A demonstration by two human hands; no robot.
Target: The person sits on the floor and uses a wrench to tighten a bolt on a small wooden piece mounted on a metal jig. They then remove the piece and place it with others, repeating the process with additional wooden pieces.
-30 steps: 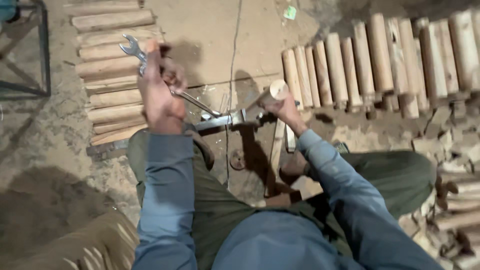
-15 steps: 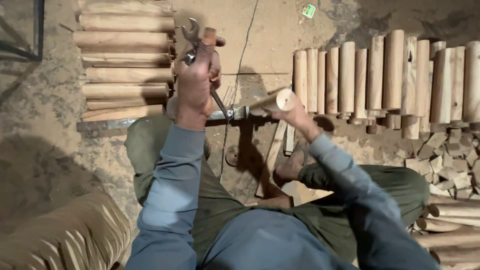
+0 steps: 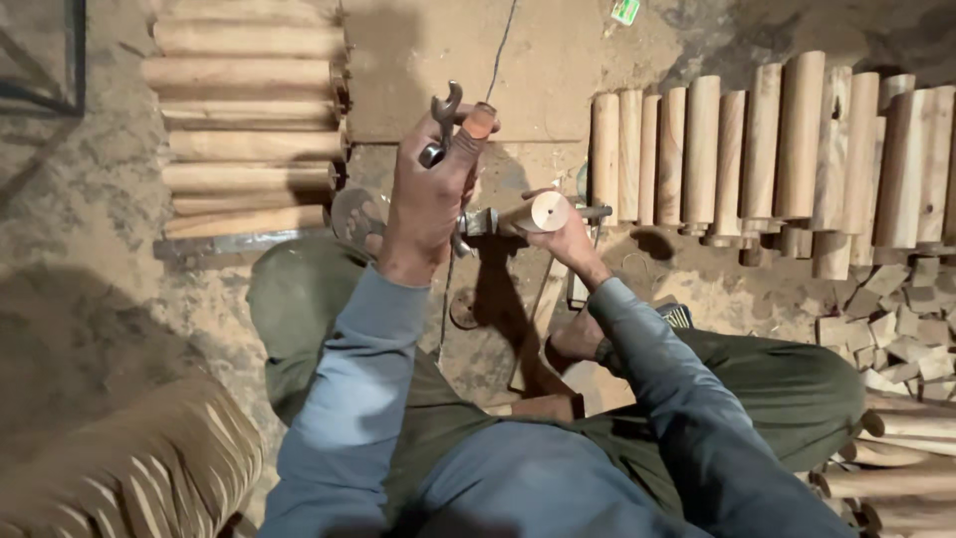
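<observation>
My left hand is raised in front of me and grips a metal spanner whose open jaw points up past my thumb. My right hand holds a short round wooden rod by its end, its pale cut face toward the camera. The rod lies in line with a small metal fixture on the ground between my hands. I sit on the dirt floor with my legs folded.
A stack of turned wooden rods lies at the left. Another row of rods lies at the right, with small wood offcuts beside it. A cable runs up the floor. A metal disc lies by my left knee.
My left hand has swung the spanner rightward, to above the fixture. My right hand stays on the rod, and the view has shifted left.
</observation>
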